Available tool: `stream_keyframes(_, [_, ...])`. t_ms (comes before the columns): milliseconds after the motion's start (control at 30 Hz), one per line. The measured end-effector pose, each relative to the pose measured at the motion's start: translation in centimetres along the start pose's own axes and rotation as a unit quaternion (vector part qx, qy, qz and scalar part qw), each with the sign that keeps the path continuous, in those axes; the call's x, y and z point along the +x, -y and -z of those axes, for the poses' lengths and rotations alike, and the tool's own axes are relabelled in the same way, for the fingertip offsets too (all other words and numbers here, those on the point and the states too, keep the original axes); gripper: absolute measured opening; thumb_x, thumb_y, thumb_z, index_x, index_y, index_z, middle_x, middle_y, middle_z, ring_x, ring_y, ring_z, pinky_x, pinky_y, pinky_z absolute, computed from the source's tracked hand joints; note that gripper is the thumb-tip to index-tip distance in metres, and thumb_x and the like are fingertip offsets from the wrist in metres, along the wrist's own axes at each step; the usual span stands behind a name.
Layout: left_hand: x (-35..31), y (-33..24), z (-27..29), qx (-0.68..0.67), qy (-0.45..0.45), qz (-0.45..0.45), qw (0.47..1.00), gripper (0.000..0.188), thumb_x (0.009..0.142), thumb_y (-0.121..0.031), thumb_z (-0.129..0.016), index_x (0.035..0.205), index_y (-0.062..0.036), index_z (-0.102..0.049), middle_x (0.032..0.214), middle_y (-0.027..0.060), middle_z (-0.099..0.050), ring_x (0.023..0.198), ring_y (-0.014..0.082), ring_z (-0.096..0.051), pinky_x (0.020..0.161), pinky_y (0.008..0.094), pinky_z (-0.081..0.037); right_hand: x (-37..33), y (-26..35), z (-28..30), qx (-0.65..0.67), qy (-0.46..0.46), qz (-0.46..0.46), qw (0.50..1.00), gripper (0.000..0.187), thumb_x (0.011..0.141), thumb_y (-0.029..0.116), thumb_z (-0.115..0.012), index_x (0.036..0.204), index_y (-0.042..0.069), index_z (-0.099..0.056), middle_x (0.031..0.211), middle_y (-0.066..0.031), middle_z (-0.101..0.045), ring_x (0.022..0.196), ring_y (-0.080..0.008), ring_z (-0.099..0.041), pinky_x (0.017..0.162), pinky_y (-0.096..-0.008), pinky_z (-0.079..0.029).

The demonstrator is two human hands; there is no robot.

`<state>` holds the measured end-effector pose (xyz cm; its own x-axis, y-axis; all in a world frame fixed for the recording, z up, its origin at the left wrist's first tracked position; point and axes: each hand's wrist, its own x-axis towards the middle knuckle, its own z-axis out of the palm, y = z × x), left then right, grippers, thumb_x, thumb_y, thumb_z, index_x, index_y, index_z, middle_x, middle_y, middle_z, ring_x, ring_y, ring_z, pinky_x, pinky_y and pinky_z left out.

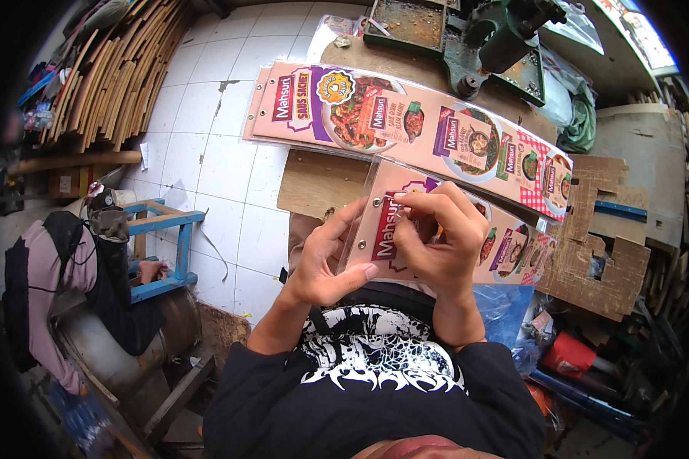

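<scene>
A long pink printed display strip point(505, 249) in clear plastic lies across my lap, with metal eyelets along its left end. My left hand point(325, 260) grips that end from below, thumb pressed on its face. My right hand point(432, 233) rests on top, fingertips pinched at a small metal ring or hook near the upper eyelet point(377, 201). A stack of similar pink printed strips point(406, 122) lies on the board beyond my hands.
A green rusty metal press point(482, 38) stands at the top. Brown cardboard offcuts point(605, 252) lie to the right. Another person in dark and pink clothes point(61, 275) sits at the left by a blue wooden frame point(164, 249). Stacked wood strips point(107, 73) lean at upper left.
</scene>
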<state>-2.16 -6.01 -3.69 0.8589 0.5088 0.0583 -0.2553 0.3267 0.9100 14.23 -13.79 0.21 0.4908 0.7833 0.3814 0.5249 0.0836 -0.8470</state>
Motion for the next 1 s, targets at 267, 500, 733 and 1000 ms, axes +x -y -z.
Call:
stream_keyframes(267, [0.4, -0.3, 0.1, 0.006, -0.002, -0.003, 1.0, 0.081, 0.08, 0.001, -0.062, 0.148, 0.0104, -0.019, 0.14, 0.0218, -0.045, 0.128, 0.0235, -0.047, 0.108, 0.034, -0.035, 0.2, -0.3, -0.3, -0.014, -0.033, 0.044, 0.998, 0.027, 0.067, -0.009, -0.069, 0.091, 0.003, -0.072, 0.068, -0.0012, -0.056, 0.049, -0.0037, -0.048, 0.044, -0.0196, -0.034])
stream_keyframes(500, [0.2, 0.0, 0.3, 0.008, 0.007, -0.002, 1.0, 0.079, 0.081, 0.0, -0.062, 0.147, 0.0106, -0.021, 0.139, 0.0223, -0.047, 0.126, 0.0241, -0.049, 0.107, 0.0339, -0.037, -0.2, -0.1, -0.5, -0.07, -0.034, 0.079, 0.994, 0.027, 0.065, -0.007, -0.07, 0.09, 0.003, -0.069, 0.065, -0.0049, -0.051, 0.05, -0.016, -0.05, 0.043, -0.0286, -0.04])
stream_keyframes(733, [0.1, 0.3, 0.4, 0.038, 0.015, -0.02, 0.999, 0.078, 0.08, 0.001, -0.061, 0.146, 0.0112, -0.022, 0.136, 0.0239, -0.05, 0.122, 0.0245, -0.053, 0.104, 0.0337, -0.04, -0.2, -0.2, -0.3, -0.109, -0.023, 0.115, 0.987, 0.029, 0.064, -0.004, -0.071, 0.092, 0.003, -0.07, 0.065, -0.0045, -0.049, 0.051, -0.0156, -0.051, 0.043, -0.0289, -0.04])
stream_keyframes(1000, [-0.2, 0.7, 0.8, 0.043, 0.006, -0.014, 0.999, 0.078, 0.08, 0.001, -0.062, 0.146, 0.0109, -0.022, 0.134, 0.0248, -0.051, 0.121, 0.0248, -0.054, 0.103, 0.034, -0.041, 0.4, -0.4, 0.1, -0.054, 0.023, 0.05, 0.997, 0.028, 0.066, -0.005, -0.069, 0.093, 0.003, -0.069, 0.066, -0.0054, -0.051, 0.052, -0.0165, -0.053, 0.046, -0.0287, -0.041])
